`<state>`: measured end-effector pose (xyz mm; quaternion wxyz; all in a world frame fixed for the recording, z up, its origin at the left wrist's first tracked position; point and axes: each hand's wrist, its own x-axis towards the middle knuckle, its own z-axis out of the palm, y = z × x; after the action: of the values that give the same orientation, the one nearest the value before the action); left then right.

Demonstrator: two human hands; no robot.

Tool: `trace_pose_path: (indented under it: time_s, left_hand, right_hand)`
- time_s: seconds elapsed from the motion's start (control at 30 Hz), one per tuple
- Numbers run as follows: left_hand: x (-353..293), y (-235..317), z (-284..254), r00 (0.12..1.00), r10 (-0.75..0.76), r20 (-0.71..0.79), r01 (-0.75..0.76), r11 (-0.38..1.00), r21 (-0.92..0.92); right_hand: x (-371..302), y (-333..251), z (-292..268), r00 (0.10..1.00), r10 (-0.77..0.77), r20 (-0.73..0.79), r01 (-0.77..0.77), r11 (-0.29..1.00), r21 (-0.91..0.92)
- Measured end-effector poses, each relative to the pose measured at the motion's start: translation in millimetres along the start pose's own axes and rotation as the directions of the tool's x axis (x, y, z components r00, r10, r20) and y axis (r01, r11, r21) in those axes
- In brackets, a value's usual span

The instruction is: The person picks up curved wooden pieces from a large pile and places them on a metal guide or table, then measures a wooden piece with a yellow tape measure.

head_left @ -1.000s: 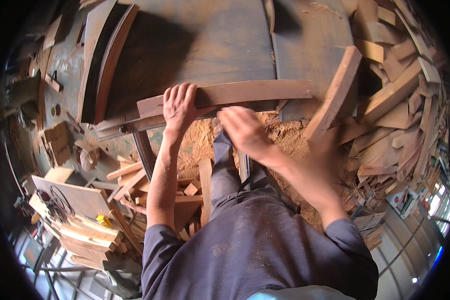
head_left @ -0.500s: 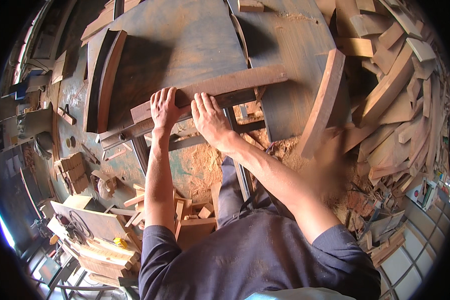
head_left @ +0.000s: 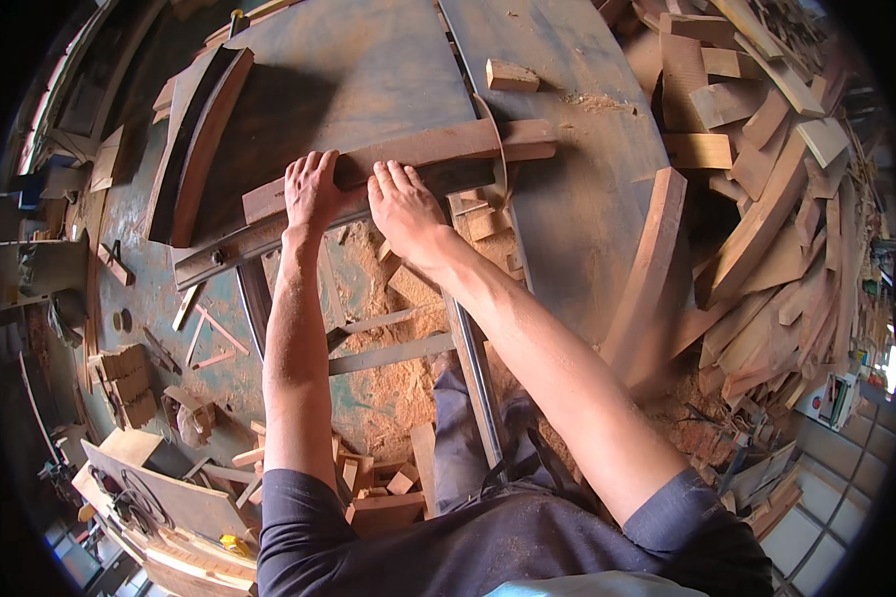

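A reddish-brown wooden beam (head_left: 418, 147) lies across the dark saw table (head_left: 368, 70), against a dark carriage bar (head_left: 231, 251). Over the beam's left part curls my left hand (head_left: 311, 191), its fingers together on top. My right hand (head_left: 408, 211) lies beside it, fingers stretched out flat on the beam. A thin round saw blade (head_left: 499, 134) stands at the beam's right part, and a short length of the wood shows beyond it. The undersides of both hands and my right thumb are hidden.
Curved wooden pieces (head_left: 212, 149) stand on the table at left. A small block (head_left: 512, 76) lies past the blade, and a long timber (head_left: 647, 264) leans at right. Offcuts (head_left: 767, 229) pile up farther right. Sawdust (head_left: 393, 289) covers the floor below.
The beam, both hands and the carriage bar have shifted relative to the table, bringing the blade level with the beam's right part. My hands keep their places on the wood.
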<state>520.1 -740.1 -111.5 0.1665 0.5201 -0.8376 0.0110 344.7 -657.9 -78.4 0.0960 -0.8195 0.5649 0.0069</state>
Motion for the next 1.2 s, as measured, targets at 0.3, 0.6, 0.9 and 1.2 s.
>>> trace_pose_path:
  time_s: [0.3, 0.6, 0.9, 1.2]
  left_hand:
    - [-38, 18, -12, 0.999, 0.025, -0.025, -0.027, 0.998, -0.050]
    - [-137, 68, -40, 1.000, 0.021, -0.013, -0.021, 0.998, -0.053]
    - [-191, 90, -59, 0.978, 0.022, 0.209, -0.015, 0.999, -0.034]
    - [-201, 109, -82, 0.976, 0.089, 0.198, -0.075, 0.994, -0.077]
  right_hand:
    - [-41, -13, 5, 0.999, -0.046, -0.008, 0.046, 0.998, 0.049]
    - [-287, 30, 16, 0.724, 0.387, -0.570, -0.095, 0.875, 0.474]
    - [-426, 107, 65, 0.289, 0.948, 0.133, -0.765, 0.145, 0.628]
    - [-453, 110, 8, 0.440, 0.814, 0.378, -0.185, -0.330, 0.926]
